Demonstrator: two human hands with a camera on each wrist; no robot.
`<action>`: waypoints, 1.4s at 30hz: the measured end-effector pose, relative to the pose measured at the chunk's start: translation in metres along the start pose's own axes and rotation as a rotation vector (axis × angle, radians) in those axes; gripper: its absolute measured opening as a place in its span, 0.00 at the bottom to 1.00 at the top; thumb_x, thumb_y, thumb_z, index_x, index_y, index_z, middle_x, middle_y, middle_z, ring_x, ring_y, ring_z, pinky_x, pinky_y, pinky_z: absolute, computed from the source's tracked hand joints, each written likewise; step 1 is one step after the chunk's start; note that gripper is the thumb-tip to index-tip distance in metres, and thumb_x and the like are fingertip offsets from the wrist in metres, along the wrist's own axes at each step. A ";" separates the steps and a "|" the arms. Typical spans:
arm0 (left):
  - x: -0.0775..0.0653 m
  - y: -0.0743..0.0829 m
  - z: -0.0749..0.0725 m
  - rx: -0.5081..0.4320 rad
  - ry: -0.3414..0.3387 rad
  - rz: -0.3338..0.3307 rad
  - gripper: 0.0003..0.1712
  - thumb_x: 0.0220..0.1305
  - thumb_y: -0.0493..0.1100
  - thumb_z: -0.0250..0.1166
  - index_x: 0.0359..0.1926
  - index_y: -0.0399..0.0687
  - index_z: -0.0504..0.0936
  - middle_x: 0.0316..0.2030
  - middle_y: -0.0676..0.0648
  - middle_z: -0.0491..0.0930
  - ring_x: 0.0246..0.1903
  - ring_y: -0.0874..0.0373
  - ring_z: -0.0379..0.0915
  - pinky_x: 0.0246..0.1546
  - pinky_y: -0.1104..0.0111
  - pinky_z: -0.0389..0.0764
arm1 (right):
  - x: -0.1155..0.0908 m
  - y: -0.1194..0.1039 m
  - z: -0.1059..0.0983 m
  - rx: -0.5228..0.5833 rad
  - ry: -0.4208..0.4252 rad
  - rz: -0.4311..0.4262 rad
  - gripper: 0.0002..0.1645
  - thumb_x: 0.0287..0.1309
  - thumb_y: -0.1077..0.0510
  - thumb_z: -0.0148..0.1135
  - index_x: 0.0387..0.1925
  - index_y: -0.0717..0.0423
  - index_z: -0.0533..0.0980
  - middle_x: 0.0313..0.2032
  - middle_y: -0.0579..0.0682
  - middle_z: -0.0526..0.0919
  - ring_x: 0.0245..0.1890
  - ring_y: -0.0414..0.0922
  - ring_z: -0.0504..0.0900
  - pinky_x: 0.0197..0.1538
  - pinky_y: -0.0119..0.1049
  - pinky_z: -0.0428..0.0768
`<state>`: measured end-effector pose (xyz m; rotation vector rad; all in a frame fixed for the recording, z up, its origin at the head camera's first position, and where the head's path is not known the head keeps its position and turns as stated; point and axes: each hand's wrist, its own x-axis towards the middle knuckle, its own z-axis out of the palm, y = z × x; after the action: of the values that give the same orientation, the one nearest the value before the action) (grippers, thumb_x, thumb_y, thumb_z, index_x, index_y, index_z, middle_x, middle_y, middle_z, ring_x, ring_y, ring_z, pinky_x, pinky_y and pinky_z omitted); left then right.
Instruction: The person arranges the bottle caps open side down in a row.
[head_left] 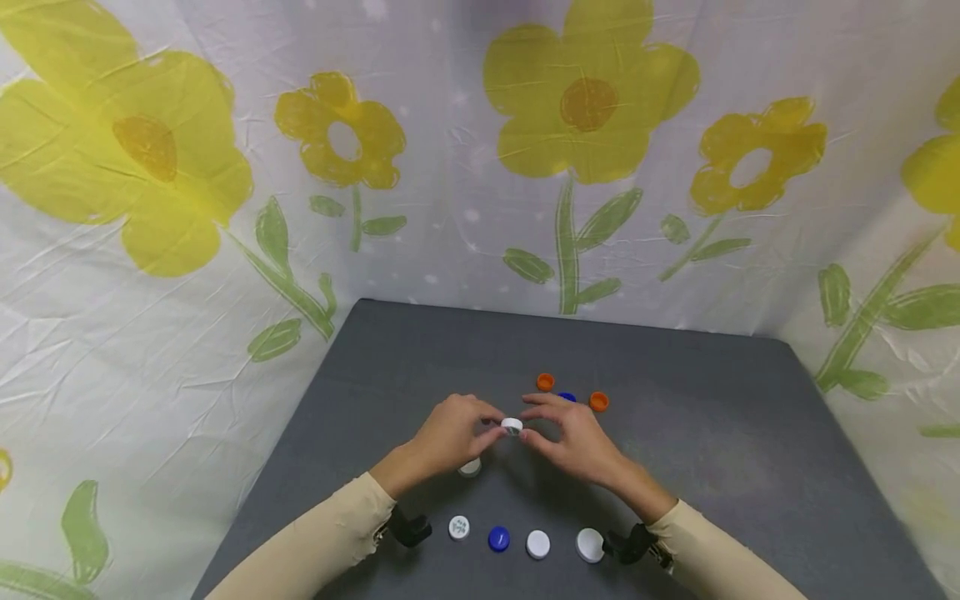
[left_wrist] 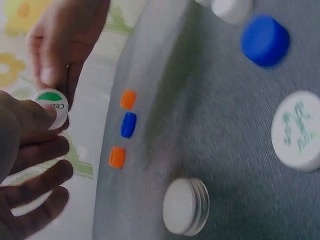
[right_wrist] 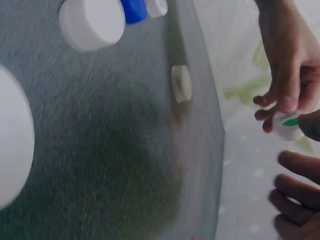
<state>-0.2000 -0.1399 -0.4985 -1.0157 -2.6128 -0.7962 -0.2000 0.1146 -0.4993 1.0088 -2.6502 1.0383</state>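
Above the middle of the dark table, a small white bottle cap [head_left: 512, 426] with a green patch and lettering on its top is held up between both hands. My left hand [head_left: 450, 435] pinches it, the thumb lying across its printed face in the left wrist view. From the other side my right hand [head_left: 581, 443] pinches the same cap [right_wrist: 287, 127], thumb at its edge. The right hand's remaining fingers are spread apart from it. Under the left hand a whitish cap [head_left: 470, 468] lies on the table, partly covered in the head view.
Nearer the body stand a white cap with green writing [head_left: 459, 527], a blue cap [head_left: 498, 538], a white cap [head_left: 537, 544] and a larger white lid [head_left: 590, 546]. Beyond the right hand lie two orange caps [head_left: 545, 382] and a blue cap [head_left: 567, 397]. Flowered curtains [head_left: 450, 208] enclose the table.
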 end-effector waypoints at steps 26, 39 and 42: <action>0.002 -0.005 -0.009 -0.355 -0.133 -0.255 0.11 0.70 0.44 0.75 0.50 0.48 0.94 0.39 0.52 0.93 0.36 0.64 0.87 0.40 0.68 0.87 | -0.001 0.005 0.012 -0.137 0.253 -0.356 0.26 0.49 0.66 0.85 0.53 0.60 0.88 0.56 0.56 0.90 0.61 0.58 0.88 0.63 0.56 0.85; 0.000 0.000 -0.009 0.047 -0.081 0.018 0.14 0.66 0.44 0.81 0.51 0.49 0.93 0.45 0.50 0.94 0.43 0.54 0.89 0.45 0.59 0.88 | 0.001 -0.001 0.013 -0.085 0.114 -0.190 0.18 0.58 0.62 0.82 0.51 0.59 0.90 0.56 0.57 0.91 0.59 0.55 0.89 0.58 0.54 0.87; -0.003 -0.003 -0.004 0.117 -0.119 0.062 0.13 0.66 0.45 0.80 0.50 0.50 0.93 0.45 0.52 0.94 0.44 0.55 0.88 0.45 0.59 0.88 | 0.001 -0.002 0.017 -0.118 0.060 -0.186 0.16 0.59 0.61 0.81 0.49 0.58 0.90 0.56 0.56 0.91 0.58 0.54 0.89 0.57 0.52 0.88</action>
<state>-0.2001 -0.1456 -0.4972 -1.1364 -2.6754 -0.5776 -0.1974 0.1026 -0.5106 1.1532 -2.4805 0.8502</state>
